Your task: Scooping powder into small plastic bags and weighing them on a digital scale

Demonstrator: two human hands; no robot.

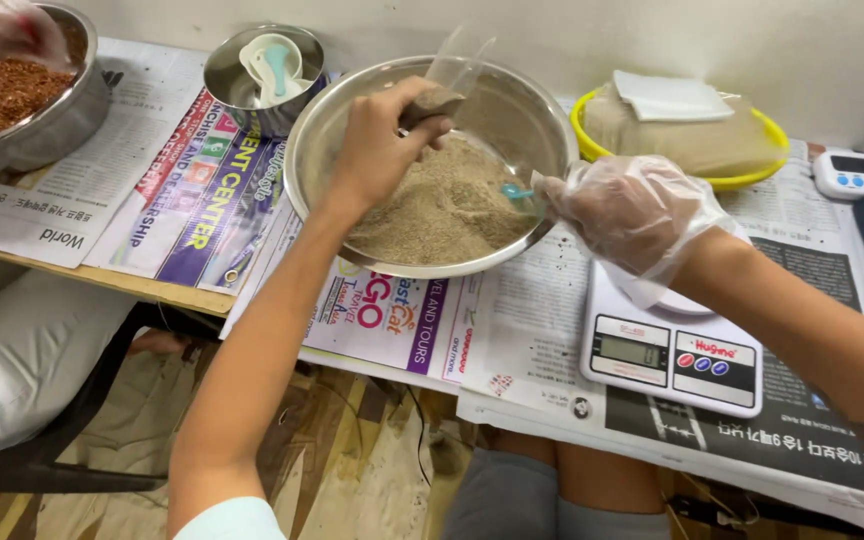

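left hand (377, 150) pinches thin, limp powder pouch (432, 103) at its rim; gloved right hand (632, 210) grips teal scoop (515, 191); light, spill-prone

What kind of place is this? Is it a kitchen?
Probably a home or small workroom set up for weighing and packing powdered food, not a proper kitchen. A newspaper-covered table holds a steel bowl of tan powder, a digital kitchen scale and a bowl of reddish flakes.

Glossy metal bowl (322, 150) holding matt, grainy powder (442, 210); thin clear plastic glove (642, 215); smooth white plastic scale (672, 350); printed newspaper (532, 330).
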